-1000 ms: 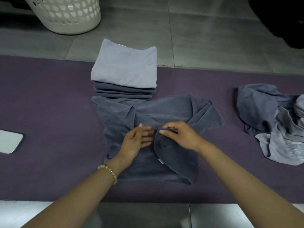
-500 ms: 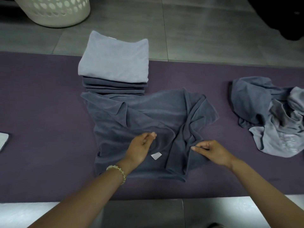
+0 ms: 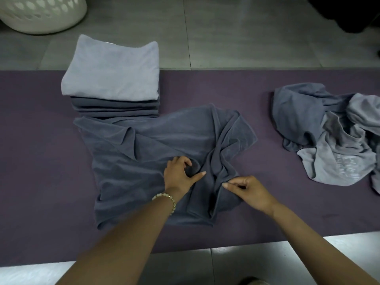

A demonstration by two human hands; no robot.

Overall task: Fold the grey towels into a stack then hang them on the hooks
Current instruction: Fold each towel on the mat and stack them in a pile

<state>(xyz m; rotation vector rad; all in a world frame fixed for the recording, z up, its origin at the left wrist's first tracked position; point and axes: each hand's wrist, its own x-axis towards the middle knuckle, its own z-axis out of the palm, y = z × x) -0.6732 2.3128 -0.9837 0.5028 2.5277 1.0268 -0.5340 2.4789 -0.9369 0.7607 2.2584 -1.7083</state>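
A dark grey towel (image 3: 131,173) lies crumpled and half spread on the purple mat (image 3: 37,153). My left hand (image 3: 181,175) rests on its middle, fingers curled into a fold of the cloth and thumb stretched out. My right hand (image 3: 248,190) pinches the towel's bunched right edge between thumb and fingers. Behind the towel stands a stack of folded towels (image 3: 115,83), light grey on top and dark grey below. To the right lies a loose heap of unfolded grey towels (image 3: 329,128). No hooks are in view.
A white perforated laundry basket (image 3: 41,13) stands on the grey tiled floor (image 3: 246,33) at the back left. A dark object fills the top right corner. The mat's near edge meets pale tiles just in front of me.
My right hand has slid from the towel's middle out to its right edge. The left hand moved a little right and curled into the cloth, covering the white tag. The view shifted left.
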